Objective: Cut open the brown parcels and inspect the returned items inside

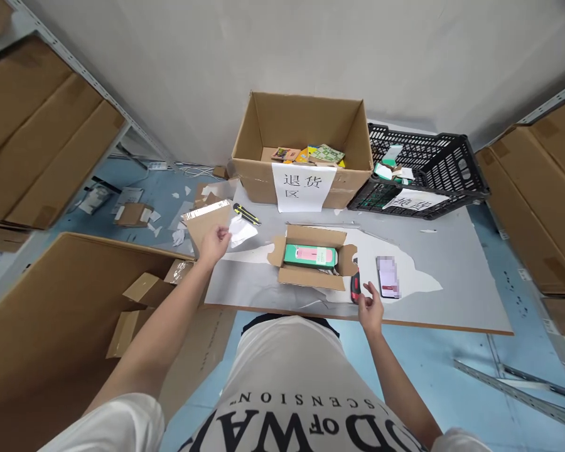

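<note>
Cardboard flap [207,220] pinched by left hand [215,243].

green box [309,256] with a pink panel, inside plain brown cardboard [311,276]. grey counter [452,276] with white patches where torn. yellow-and-black knife [247,214]; red-and-black cutter [355,285]. black crate [452,172]. white sheet [302,186] with black characters on a brown carton [263,169]. pale blue floor [433,364]. white shirt [301,376], black lettering.
</note>
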Action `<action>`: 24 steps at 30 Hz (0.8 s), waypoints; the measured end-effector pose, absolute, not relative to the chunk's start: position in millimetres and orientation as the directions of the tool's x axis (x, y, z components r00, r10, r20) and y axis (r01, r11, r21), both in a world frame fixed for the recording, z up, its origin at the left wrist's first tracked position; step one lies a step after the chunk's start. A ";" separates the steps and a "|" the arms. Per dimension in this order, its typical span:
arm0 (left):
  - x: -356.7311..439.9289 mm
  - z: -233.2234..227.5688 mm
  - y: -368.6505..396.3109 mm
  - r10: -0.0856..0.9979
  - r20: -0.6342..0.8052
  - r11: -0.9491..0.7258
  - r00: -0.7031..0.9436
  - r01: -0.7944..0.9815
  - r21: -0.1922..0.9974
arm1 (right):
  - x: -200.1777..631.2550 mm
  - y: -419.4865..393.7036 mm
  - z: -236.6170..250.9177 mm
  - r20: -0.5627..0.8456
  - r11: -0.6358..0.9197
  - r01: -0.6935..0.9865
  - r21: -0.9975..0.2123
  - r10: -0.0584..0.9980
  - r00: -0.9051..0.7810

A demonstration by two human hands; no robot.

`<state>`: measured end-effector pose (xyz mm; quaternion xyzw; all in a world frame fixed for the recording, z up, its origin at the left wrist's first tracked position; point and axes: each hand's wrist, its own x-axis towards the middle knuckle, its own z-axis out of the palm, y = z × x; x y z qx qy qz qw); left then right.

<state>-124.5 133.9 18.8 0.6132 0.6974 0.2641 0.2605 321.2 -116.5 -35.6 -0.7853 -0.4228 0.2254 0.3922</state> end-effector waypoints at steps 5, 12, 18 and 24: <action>-148.1 -32.0 81.4 0.920 -0.330 0.360 -0.212 0.790 0.497 | 312.6 -90.4 -18.3 -0.037 -0.313 0.324 -0.893 0.768 0.640; -154.2 -53.9 60.1 0.862 -0.363 0.495 -0.355 0.745 0.448 | 305.1 -70.8 -6.3 0.012 -0.275 0.347 -0.896 0.768 0.640; -103.8 -0.3 79.2 0.980 -0.048 0.173 -0.195 0.700 0.693 | 307.3 -74.6 21.2 0.237 -0.172 0.540 -0.824 0.761 0.604; 12.7 56.4 91.7 0.829 0.048 -0.445 0.557 0.606 0.660 | 302.8 -18.9 50.4 0.012 0.065 0.883 -0.464 0.998 -0.067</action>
